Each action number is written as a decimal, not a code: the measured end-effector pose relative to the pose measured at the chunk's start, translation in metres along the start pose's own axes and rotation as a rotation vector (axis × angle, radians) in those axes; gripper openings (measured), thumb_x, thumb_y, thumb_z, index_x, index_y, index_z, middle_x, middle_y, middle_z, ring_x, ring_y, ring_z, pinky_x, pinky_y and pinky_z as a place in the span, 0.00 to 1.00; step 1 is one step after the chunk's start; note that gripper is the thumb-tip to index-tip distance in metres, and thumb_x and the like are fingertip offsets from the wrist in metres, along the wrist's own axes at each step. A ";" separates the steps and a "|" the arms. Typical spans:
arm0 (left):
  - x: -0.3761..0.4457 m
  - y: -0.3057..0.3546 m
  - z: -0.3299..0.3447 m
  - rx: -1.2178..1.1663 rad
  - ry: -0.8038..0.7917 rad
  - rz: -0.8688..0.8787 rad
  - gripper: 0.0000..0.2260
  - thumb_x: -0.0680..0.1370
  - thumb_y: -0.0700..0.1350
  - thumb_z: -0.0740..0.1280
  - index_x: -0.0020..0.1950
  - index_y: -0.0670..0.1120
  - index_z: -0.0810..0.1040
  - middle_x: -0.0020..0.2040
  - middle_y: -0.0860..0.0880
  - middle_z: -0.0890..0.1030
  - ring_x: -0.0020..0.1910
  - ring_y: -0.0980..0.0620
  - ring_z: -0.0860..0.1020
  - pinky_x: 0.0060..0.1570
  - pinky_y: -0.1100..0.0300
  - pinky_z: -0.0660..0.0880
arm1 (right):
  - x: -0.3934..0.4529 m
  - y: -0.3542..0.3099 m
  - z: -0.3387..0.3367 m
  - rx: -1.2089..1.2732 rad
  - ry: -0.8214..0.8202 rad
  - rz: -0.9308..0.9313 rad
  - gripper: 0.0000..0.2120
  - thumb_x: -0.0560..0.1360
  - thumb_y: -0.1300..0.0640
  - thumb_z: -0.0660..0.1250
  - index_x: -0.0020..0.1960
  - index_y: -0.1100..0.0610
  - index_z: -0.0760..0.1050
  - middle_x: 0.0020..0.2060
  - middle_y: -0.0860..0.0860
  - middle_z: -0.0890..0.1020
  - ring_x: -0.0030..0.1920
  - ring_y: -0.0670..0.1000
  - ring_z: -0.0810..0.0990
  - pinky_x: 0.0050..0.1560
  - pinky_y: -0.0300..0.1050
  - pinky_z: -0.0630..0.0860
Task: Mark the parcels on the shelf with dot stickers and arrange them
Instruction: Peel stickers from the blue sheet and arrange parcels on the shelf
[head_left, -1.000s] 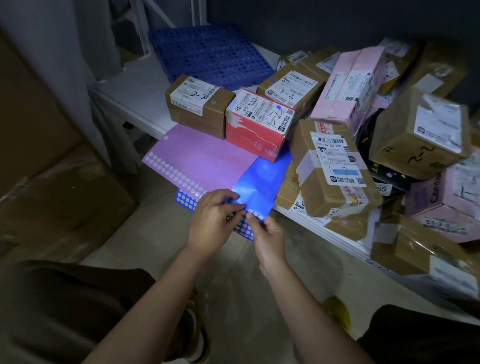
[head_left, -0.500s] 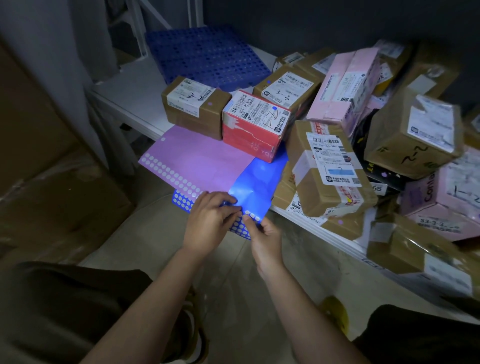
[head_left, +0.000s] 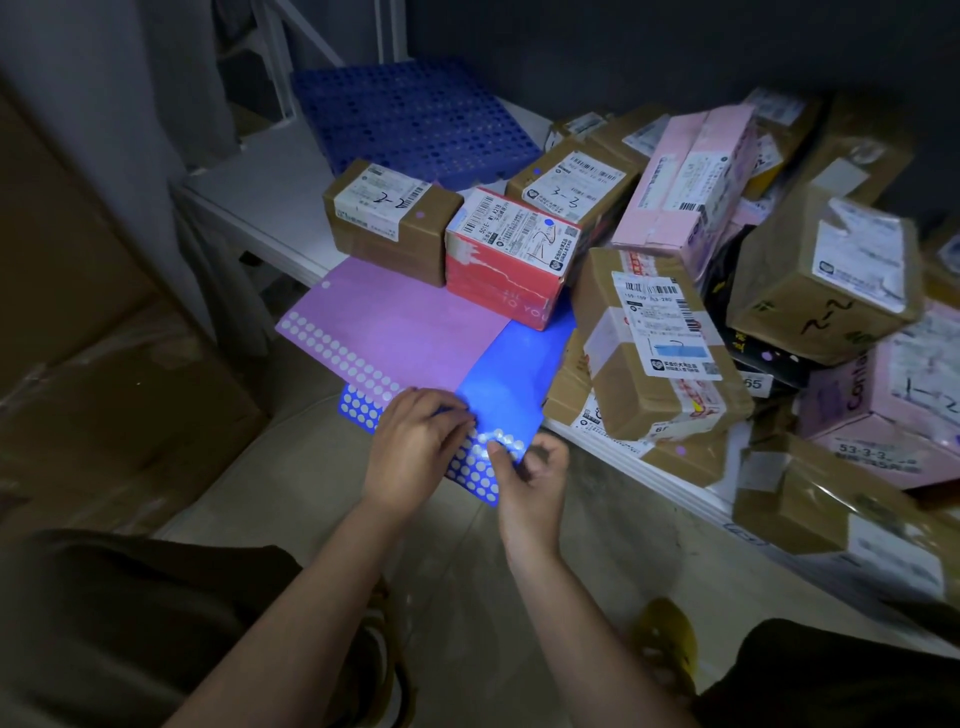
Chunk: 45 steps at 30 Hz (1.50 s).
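A blue dot-sticker sheet (head_left: 511, 384) and a purple one (head_left: 395, 332) hang over the front edge of the white shelf (head_left: 260, 197). My left hand (head_left: 415, 447) presses on the blue sheet's near edge. My right hand (head_left: 530, 467) pinches at the dots along that same edge. Behind the sheets stand a brown box (head_left: 389, 218) with a purple dot and a red box (head_left: 506, 254) with a blue dot. A taped brown parcel (head_left: 654, 343) leans at the right of the sheets.
Several brown and pink parcels (head_left: 691, 182) are heaped over the shelf's right side. A blue perforated tray (head_left: 415, 119) lies at the back left. Large cardboard boxes (head_left: 104, 364) stand on the floor at the left. My knees frame the bottom.
My right hand has drawn slightly back and right along the blue sheet's edge, fingers curled at the dots. My left hand stays pressed on the sheet. The parcels have not moved.
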<state>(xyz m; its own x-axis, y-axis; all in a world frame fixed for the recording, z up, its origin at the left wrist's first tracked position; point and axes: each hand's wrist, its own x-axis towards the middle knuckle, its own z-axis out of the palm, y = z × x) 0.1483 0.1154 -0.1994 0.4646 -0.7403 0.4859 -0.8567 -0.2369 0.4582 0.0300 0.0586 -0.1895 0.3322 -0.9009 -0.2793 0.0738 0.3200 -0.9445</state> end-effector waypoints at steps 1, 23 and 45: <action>0.000 0.000 -0.001 -0.007 -0.002 -0.007 0.10 0.75 0.47 0.65 0.45 0.44 0.84 0.45 0.49 0.82 0.46 0.50 0.75 0.49 0.55 0.72 | 0.000 0.001 -0.001 -0.004 0.002 -0.004 0.15 0.73 0.71 0.68 0.49 0.55 0.67 0.40 0.54 0.82 0.37 0.47 0.79 0.42 0.42 0.76; -0.004 0.007 0.004 -0.060 -0.018 -0.060 0.11 0.75 0.49 0.67 0.48 0.44 0.84 0.47 0.48 0.81 0.46 0.46 0.78 0.49 0.53 0.73 | 0.009 0.003 0.003 -0.102 -0.002 -0.085 0.17 0.73 0.72 0.68 0.48 0.50 0.78 0.44 0.53 0.83 0.41 0.48 0.81 0.49 0.46 0.78; -0.001 0.016 0.007 0.092 0.011 0.008 0.09 0.73 0.49 0.67 0.45 0.45 0.84 0.42 0.50 0.80 0.45 0.51 0.73 0.59 0.50 0.68 | 0.013 -0.002 0.005 -0.117 0.000 -0.066 0.17 0.74 0.73 0.65 0.47 0.50 0.80 0.43 0.51 0.83 0.39 0.46 0.78 0.45 0.39 0.76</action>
<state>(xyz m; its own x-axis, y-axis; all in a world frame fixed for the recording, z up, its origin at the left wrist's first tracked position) 0.1330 0.1080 -0.1973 0.4594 -0.7359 0.4973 -0.8771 -0.2877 0.3845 0.0389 0.0472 -0.1901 0.3298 -0.9191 -0.2158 -0.0146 0.2236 -0.9746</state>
